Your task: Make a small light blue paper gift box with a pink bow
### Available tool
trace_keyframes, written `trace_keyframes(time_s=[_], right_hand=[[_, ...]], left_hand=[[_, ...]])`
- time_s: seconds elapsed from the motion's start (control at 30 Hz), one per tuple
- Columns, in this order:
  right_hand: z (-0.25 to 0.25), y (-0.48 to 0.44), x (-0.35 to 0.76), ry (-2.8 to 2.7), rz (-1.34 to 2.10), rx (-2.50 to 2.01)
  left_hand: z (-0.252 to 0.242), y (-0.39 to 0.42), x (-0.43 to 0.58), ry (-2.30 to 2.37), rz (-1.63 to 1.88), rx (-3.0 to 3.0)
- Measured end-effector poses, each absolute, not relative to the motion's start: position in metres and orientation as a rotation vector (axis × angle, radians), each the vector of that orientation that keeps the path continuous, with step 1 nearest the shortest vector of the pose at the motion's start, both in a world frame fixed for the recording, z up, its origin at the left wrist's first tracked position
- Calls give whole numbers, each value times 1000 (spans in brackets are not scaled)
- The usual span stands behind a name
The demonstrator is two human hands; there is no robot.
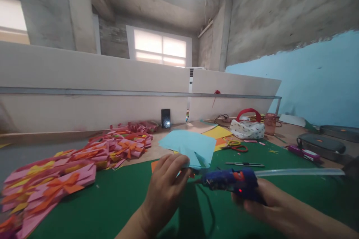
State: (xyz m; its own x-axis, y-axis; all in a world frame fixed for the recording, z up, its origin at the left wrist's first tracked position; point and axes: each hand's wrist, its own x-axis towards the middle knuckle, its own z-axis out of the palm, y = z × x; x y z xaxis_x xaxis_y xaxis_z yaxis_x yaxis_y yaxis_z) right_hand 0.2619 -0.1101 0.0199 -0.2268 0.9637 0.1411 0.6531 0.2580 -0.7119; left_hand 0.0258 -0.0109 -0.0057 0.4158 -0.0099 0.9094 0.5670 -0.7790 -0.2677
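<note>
The glue gun (232,183) is blue and lies sideways in the right hand (260,201), low over the green mat (112,201) on the table. The right grip is closed tight around its handle. A clear glue stick (297,172) pokes out of the back. The tip points left, just beside the near edge of the light blue paper (190,147).

The left hand (165,186) has its fingers curled onto that near edge. Its grip is half closed and touches the paper, but I cannot tell if the thumb pinches it.

A pile of pink paper bows (84,164) lies to the left. Scissors (237,145) and a craft knife (244,164) lie behind the gun.
</note>
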Motion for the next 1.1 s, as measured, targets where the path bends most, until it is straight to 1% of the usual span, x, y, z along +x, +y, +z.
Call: trace_keyframes(time_s=[0.13, 0.43, 0.63, 0.83, 1.1], right_hand=[[25, -107, 257, -1999, 607, -1421], [30, -106, 256, -1982, 589, -1514], [32, -103, 253, -2066, 548, -1429], [32, -110, 262, -2066, 526, -1495], [30, -110, 251, -2090, 537, -1421]], left_hand=[[-6, -11, 26, -480, -1357, -2115], [-4, -14, 26, -538, -1387, -2169], [-5, -15, 27, -530, -1385, -2162], [-3, -16, 28, -569, -1413, -2195], [-6, -14, 28, -530, -1368, -2165]])
